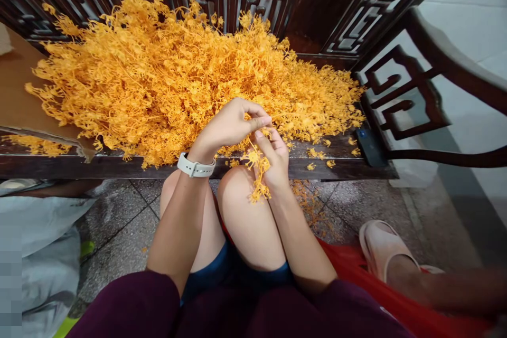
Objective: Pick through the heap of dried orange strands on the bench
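Over my knees, both hands meet at the fingertips around a sprig of orange artificial flowers (pixel 255 159). Its small spidery blooms hang down in front of my right palm. My left hand (pixel 240 121), with a pale watch strap (pixel 196 166) at its wrist, is closed in a pinch at the sprig's thin stem, thumb against forefinger. My right hand (pixel 274 156) has curled fingers, thumb and forefinger closed on the same sprig just below the left fingertips. The exact grip point is partly hidden by the fingers. Right behind both hands rises a large heap of orange flowers (pixel 170 74).
The heap lies on a dark wooden bench (pixel 119 166) with a carved lattice back (pixel 312 5) and armrest (pixel 428 79). Cardboard (pixel 35 90) stands at left, a dark phone (pixel 370 145) at right. Another person's sandalled foot (pixel 390 248) is at right; grey cloth (pixel 43 253) at left.
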`<action>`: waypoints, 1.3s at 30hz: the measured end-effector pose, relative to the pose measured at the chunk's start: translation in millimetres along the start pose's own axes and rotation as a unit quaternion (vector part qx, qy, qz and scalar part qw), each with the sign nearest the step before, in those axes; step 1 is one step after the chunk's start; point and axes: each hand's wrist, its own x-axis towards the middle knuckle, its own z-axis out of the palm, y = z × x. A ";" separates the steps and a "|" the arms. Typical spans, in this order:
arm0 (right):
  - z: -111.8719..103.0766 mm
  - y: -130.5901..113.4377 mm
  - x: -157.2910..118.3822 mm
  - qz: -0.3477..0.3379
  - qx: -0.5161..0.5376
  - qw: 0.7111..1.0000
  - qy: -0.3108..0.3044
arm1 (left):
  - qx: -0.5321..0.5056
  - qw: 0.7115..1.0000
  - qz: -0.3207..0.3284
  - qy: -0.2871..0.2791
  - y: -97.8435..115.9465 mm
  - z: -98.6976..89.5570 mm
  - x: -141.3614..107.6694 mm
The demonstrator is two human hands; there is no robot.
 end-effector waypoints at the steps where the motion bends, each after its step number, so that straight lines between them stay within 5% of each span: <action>1: -0.2 -0.1 0.0 0.001 0.005 1.000 0.004 | 0.000 1.000 -0.004 0.003 1.1 0.5 0.2; 13: 7.8 -6.0 -4.3 -0.027 0.000 0.999 0.043 | -0.004 0.996 -0.032 0.083 -4.5 1.0 2.8; 23: -2.6 3.9 1.9 -0.034 0.006 0.999 0.034 | 0.041 0.990 -0.136 -0.011 7.8 8.5 1.8; 35: -4.7 1.3 1.9 -0.069 0.015 0.996 0.056 | 0.077 0.991 -0.106 -0.025 5.2 14.0 1.0; 39: -4.3 -5.7 4.4 -0.103 0.018 0.993 0.049 | -0.007 0.993 -0.109 -0.049 6.9 15.1 2.4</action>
